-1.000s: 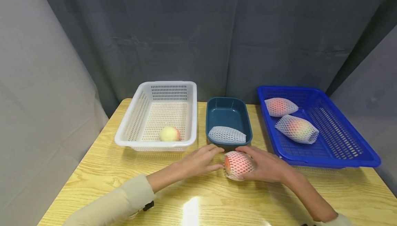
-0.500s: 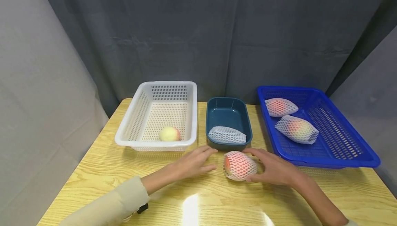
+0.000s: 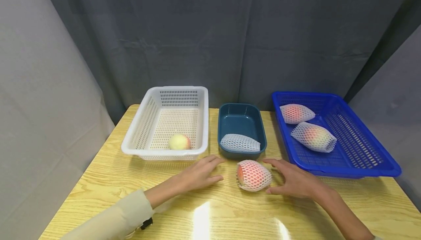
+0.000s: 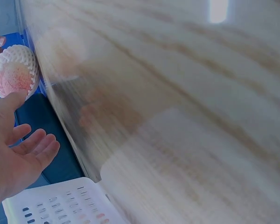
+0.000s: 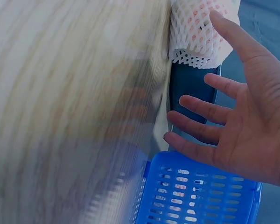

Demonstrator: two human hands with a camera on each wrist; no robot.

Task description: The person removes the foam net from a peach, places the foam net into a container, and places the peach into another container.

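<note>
A peach in a white foam net (image 3: 253,176) rests on the wooden table in front of the small teal tray (image 3: 241,121). My left hand (image 3: 202,173) is to its left with a gap between them, fingers loosely extended, holding nothing. On the other side my right hand (image 3: 292,179) is spread, thumb and forefinger flanking the net's right end, palm empty. In the right wrist view, the fingers of the right hand (image 5: 242,112) are fanned out beside the netted peach (image 5: 203,32). The left wrist view has the left hand (image 4: 18,154) relaxed below the netted peach (image 4: 16,70).
A white basket (image 3: 131,151) at the left holds one bare peach (image 3: 179,142). An unfilled-looking foam net (image 3: 240,143) lies in the teal tray. The blue basket (image 3: 358,130) at the right holds two netted peaches, one nearer (image 3: 314,137). A dark curtain (image 3: 210,31) hangs behind.
Both hands have drawn apart from the netted peach, the left hand moving left and the right hand moving right. The right hand has let go, and the peach stays in place on the table.
</note>
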